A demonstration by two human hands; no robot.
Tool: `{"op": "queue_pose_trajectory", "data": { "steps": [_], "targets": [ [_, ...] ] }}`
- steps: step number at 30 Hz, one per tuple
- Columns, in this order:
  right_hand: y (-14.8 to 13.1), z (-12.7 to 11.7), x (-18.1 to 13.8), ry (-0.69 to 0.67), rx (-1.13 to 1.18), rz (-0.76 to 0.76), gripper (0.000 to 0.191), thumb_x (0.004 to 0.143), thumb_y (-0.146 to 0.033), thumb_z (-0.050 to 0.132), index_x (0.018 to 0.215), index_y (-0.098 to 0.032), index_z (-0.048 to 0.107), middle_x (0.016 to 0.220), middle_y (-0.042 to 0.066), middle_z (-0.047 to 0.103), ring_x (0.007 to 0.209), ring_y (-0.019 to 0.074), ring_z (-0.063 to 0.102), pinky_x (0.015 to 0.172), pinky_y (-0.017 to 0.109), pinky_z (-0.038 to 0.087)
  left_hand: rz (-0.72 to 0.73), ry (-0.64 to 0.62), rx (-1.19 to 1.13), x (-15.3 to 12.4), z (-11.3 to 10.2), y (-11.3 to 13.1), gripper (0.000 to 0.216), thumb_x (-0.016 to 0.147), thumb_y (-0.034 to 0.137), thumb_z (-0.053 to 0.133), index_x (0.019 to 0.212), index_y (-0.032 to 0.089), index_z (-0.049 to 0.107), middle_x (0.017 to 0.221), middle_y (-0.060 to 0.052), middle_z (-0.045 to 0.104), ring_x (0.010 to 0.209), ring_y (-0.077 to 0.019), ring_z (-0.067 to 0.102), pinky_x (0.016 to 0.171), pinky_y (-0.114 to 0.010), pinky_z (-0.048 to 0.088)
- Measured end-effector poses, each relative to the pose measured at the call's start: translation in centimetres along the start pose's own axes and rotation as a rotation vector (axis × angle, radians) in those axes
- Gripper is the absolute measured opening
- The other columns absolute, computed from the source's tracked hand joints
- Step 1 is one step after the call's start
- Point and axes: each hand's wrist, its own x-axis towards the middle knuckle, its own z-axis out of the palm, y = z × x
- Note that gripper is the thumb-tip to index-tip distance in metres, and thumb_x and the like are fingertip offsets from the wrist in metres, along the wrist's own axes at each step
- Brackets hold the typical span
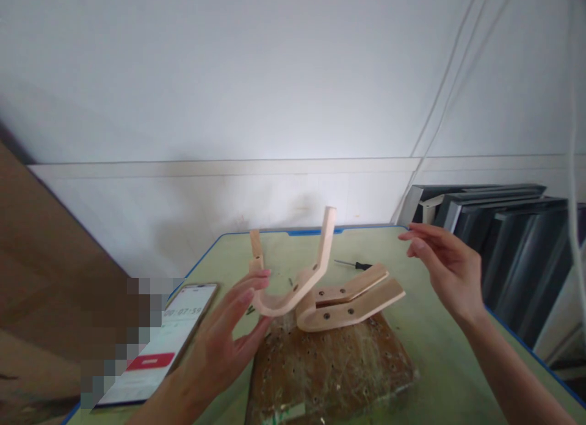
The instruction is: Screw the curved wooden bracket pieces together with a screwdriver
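Observation:
A curved pale wooden piece [315, 266] stands on a worn brown board [329, 364], with its ends turned upward. Beside it lie two flatter bent wooden pieces [352, 306] with screw holes. My left hand [224, 333] is open, fingers stretched out, its fingertips at the low left end of the curved piece. My right hand [446, 266] is open in the air to the right of the pieces, fingers loosely spread, touching nothing.
A phone [160, 345] with a timer screen lies at the left on the green table [430, 333]. A small screwdriver [354, 264] lies behind the wooden pieces. Dark metal frames [503, 229] lean at the right. A white wall rises behind.

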Motion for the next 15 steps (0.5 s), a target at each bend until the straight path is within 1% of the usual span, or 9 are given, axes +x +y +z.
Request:
{"op": "queue_pose_trajectory", "data": {
  "steps": [3,4,5,7,9,11,12,15],
  "targets": [
    [-2.0,0.5,-0.9,-0.087,0.059,-0.037,0.029,0.08,-0.023,0.057,0.109,-0.024,0.055,0.094,0.004,0.062,0.068,0.0115,0.054,0.066,0.027,0.047,0.113,-0.037,-0.128,-0.1,-0.2,0.5,0.085,0.07,-0.004,0.058,0.135,0.03,0.016,0.114,-0.005,0.054,0.109,-0.019,0.052,0.091,-0.04,0.046],
    [-2.4,0.7,-1.2,-0.159,0.118,-0.067,0.033,0.08,-0.021,0.056,0.112,-0.024,0.053,0.097,0.005,0.061,0.068,0.0113,0.053,0.066,0.028,0.047,0.132,-0.063,-0.127,-0.1,-0.4,0.7,0.086,0.07,-0.004,0.058,0.135,0.03,0.013,0.114,-0.005,0.053,0.11,-0.0187,0.051,0.091,-0.04,0.047],
    [-2.6,0.8,-1.4,-0.215,0.167,-0.072,0.037,0.08,-0.019,0.056,0.116,-0.024,0.051,0.101,0.005,0.06,0.068,0.0113,0.052,0.065,0.028,0.047,0.135,-0.117,-0.095,-0.1,-0.6,0.9,0.083,0.071,-0.002,0.058,0.134,0.031,0.015,0.116,-0.005,0.052,0.113,-0.018,0.048,0.092,-0.037,0.047],
    [-2.9,1.0,-1.8,-0.326,0.25,-0.072,0.046,0.079,-0.017,0.057,0.122,-0.024,0.045,0.107,0.007,0.057,0.069,0.0115,0.051,0.064,0.028,0.046,0.108,-0.156,-0.052,-0.3,-1.2,1.2,0.07,0.073,0.001,0.058,0.13,0.026,0.028,0.115,-0.006,0.052,0.115,-0.0176,0.047,0.092,-0.034,0.047],
    [-3.1,1.1,-2.2,-0.399,0.322,-0.067,0.053,0.077,-0.019,0.06,0.126,-0.024,0.04,0.109,0.007,0.055,0.068,0.0117,0.051,0.061,0.028,0.045,0.054,-0.202,-0.065,-0.7,-1.6,1.4,0.058,0.076,0.003,0.054,0.127,0.022,0.034,0.117,-0.008,0.053,0.116,-0.0174,0.047,0.093,-0.032,0.047],
    [-3.3,1.1,-2.5,-0.43,0.387,-0.058,0.06,0.074,-0.021,0.064,0.128,-0.024,0.037,0.106,0.006,0.055,0.067,0.0116,0.052,0.059,0.028,0.045,0.036,-0.277,-0.087,-1.2,-1.8,1.6,0.05,0.08,0.004,0.047,0.128,0.017,0.035,0.122,-0.011,0.051,0.117,-0.0174,0.046,0.094,-0.03,0.046],
    [-3.4,1.1,-2.6,-0.434,0.411,-0.053,0.063,0.073,-0.021,0.065,0.129,-0.025,0.036,0.104,0.006,0.055,0.066,0.0113,0.052,0.059,0.027,0.045,0.008,-0.312,-0.114,-1.3,-1.8,1.7,0.047,0.082,0.005,0.043,0.127,0.015,0.036,0.125,-0.012,0.049,0.118,-0.0183,0.045,0.095,-0.03,0.045],
    [-3.7,1.2,-3.0,-0.433,0.423,-0.016,0.068,0.074,-0.019,0.064,0.131,-0.03,0.031,0.106,0.005,0.054,0.071,0.0128,0.054,0.059,0.027,0.046,0.025,-0.393,-0.265,-1.0,-1.7,1.9,0.041,0.087,0.008,0.031,0.127,0.014,0.036,0.129,-0.012,0.046,0.118,-0.0189,0.046,0.096,-0.035,0.045]
  ]
}}
